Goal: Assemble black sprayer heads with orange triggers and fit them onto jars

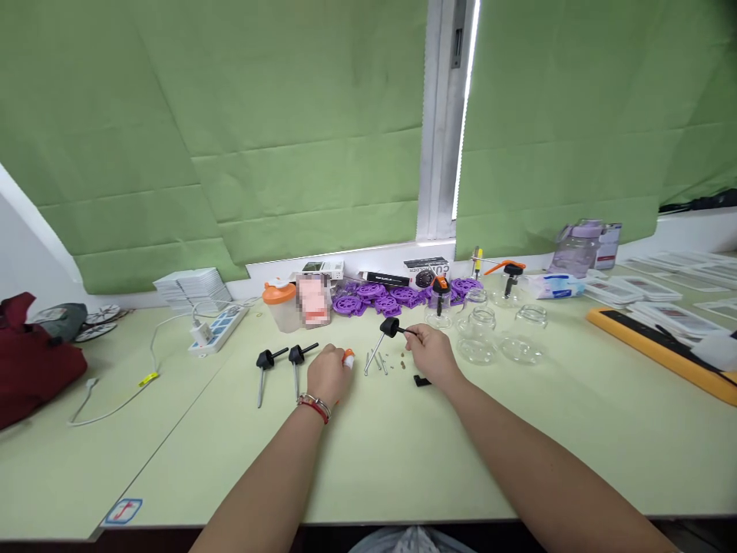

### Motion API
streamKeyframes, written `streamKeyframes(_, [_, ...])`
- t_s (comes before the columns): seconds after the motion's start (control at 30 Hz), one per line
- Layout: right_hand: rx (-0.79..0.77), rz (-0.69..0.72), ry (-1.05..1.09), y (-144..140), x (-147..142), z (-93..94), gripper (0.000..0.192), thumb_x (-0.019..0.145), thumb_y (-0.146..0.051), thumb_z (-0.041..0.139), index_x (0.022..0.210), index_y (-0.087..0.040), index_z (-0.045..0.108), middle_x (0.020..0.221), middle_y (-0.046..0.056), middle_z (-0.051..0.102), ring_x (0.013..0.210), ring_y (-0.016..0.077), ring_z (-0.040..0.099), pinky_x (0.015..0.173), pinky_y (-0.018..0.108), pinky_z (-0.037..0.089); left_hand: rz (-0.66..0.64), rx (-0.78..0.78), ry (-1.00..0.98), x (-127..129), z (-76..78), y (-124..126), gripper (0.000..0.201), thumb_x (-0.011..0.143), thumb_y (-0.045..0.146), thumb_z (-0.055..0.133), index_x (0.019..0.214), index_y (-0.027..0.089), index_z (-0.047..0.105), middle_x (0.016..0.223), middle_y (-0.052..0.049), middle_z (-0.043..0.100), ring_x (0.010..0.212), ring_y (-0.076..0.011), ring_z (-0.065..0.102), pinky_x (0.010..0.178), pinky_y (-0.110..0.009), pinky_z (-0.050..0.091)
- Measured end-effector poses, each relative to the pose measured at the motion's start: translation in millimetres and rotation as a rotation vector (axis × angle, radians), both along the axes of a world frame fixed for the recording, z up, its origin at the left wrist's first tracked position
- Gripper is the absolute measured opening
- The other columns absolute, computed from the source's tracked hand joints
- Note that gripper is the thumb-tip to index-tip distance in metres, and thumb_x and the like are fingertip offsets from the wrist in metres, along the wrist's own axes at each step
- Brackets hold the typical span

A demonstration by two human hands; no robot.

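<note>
My right hand (pixel 433 355) pinches the thin side arm of a black cone-shaped cap (pixel 390 328), whose metal rod (pixel 374 355) slants down to the left. My left hand (pixel 327 376) is closed around an orange-and-white piece (pixel 348 358), mostly hidden by the fingers. Between the hands lie several screws (pixel 380 363) and small brownish bits (pixel 403 361). A small black part (pixel 422 381) rests just below my right hand. Left of my left hand are two similar black caps with rods, one farther left (pixel 266 359) and one closer (pixel 296 354).
Glass jars (pixel 477 338) stand right of my right hand, near two jars with black-and-orange tops (pixel 441 296). Purple plastic parts (pixel 388 306) pile at the back beside an orange-lidded container (pixel 280 307). A power strip (pixel 219 330) lies left; an orange-edged case (pixel 662 357) lies right.
</note>
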State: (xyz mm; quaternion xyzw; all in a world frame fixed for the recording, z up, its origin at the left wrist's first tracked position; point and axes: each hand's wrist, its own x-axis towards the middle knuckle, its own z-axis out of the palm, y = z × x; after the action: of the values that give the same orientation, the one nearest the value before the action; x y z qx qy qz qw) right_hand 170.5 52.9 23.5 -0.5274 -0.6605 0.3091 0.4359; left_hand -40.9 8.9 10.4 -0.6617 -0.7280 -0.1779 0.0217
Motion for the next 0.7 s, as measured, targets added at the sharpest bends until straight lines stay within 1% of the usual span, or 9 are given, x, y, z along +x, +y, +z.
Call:
streamKeyframes(0.07, [0.004,0.012,-0.018,-1,-1,-1.6,0.023,0.082,-0.033,0.044,0.088,-0.018,0.061,0.070,0.002,0.065,0.051,0.0137,0.053,0.051,0.026,0.037,0.014,-0.008,0.063,4,-0.3,2,0.029,0.087,0.029,0.041,0.082,0.016,0.066,0.092,-0.010,0.059,0.084,-0.0210,0.057,0.068,-0.030,0.041])
streamKeyframes(0.17, [0.039,0.039,-0.066,-2,-4,-5.8,0.024,0.083,-0.031,0.044,0.090,-0.018,0.063,0.072,0.003,0.066,0.057,0.0149,0.056,0.055,0.026,0.039,0.024,-0.010,0.103,6,-3.5,5,0.026,0.085,0.026,0.044,0.085,0.015,0.068,0.096,-0.011,0.059,0.095,-0.0239,0.053,0.070,-0.031,0.041])
streamKeyframes(0.27, [0.075,0.062,-0.116,-4,-8,-9.5,0.024,0.083,-0.029,0.044,0.092,-0.018,0.064,0.073,0.004,0.067,0.061,0.0159,0.058,0.058,0.026,0.039,0.025,-0.015,0.101,5,-5.6,7,0.024,0.083,0.023,0.045,0.089,0.015,0.067,0.098,-0.011,0.059,0.096,-0.0246,0.053,0.069,-0.032,0.041])
streamKeyframes(0.33, [0.078,0.075,-0.153,-5,-10,-10.3,0.025,0.084,-0.028,0.044,0.092,-0.018,0.065,0.073,0.005,0.067,0.060,0.0160,0.057,0.057,0.026,0.039,0.028,-0.009,0.081,5,-4.7,7,0.024,0.084,0.025,0.045,0.091,0.016,0.066,0.099,-0.011,0.059,0.096,-0.0244,0.053,0.070,-0.032,0.041])
streamKeyframes(0.47, [0.097,0.093,-0.184,-8,-12,-10.1,0.026,0.084,-0.028,0.044,0.092,-0.018,0.066,0.073,0.005,0.067,0.059,0.0163,0.056,0.056,0.026,0.038,0.028,0.070,0.005,6,1.6,3,0.028,0.088,0.029,0.040,0.095,0.017,0.064,0.101,-0.011,0.060,0.099,-0.0244,0.053,0.074,-0.033,0.041])
streamKeyframes(0.53, [0.110,0.088,-0.171,-9,-13,-10.4,0.026,0.085,-0.029,0.043,0.093,-0.018,0.066,0.073,0.005,0.067,0.060,0.0165,0.056,0.056,0.026,0.038,-0.022,0.134,-0.063,9,4.5,-2,0.030,0.089,0.028,0.037,0.103,0.017,0.061,0.103,-0.010,0.061,0.100,-0.0234,0.054,0.077,-0.033,0.041])
streamKeyframes(0.57, [0.117,0.087,-0.160,-10,-14,-10.8,0.027,0.085,-0.030,0.043,0.093,-0.018,0.065,0.073,0.005,0.067,0.060,0.0167,0.056,0.057,0.026,0.038,-0.069,0.151,-0.100,12,5.4,-5,0.031,0.089,0.028,0.038,0.109,0.017,0.058,0.103,-0.010,0.062,0.099,-0.0226,0.055,0.078,-0.032,0.041])
streamKeyframes(0.63, [0.133,0.095,-0.129,-12,-16,-11.9,0.027,0.085,-0.033,0.043,0.091,-0.018,0.065,0.071,0.004,0.066,0.061,0.0171,0.057,0.057,0.026,0.039,-0.177,0.123,-0.154,18,6.0,-10,0.038,0.087,0.030,0.043,0.122,0.018,0.049,0.098,-0.007,0.064,0.091,-0.0211,0.058,0.075,-0.031,0.042])
streamKeyframes(0.7, [0.148,0.125,-0.091,-16,-19,-13.5,0.028,0.086,-0.035,0.042,0.090,-0.018,0.065,0.069,0.004,0.066,0.061,0.0173,0.057,0.058,0.027,0.039,-0.241,0.056,-0.168,23,6.2,-13,0.046,0.085,0.029,0.045,0.130,0.019,0.042,0.089,-0.005,0.066,0.081,-0.0208,0.060,0.070,-0.030,0.042])
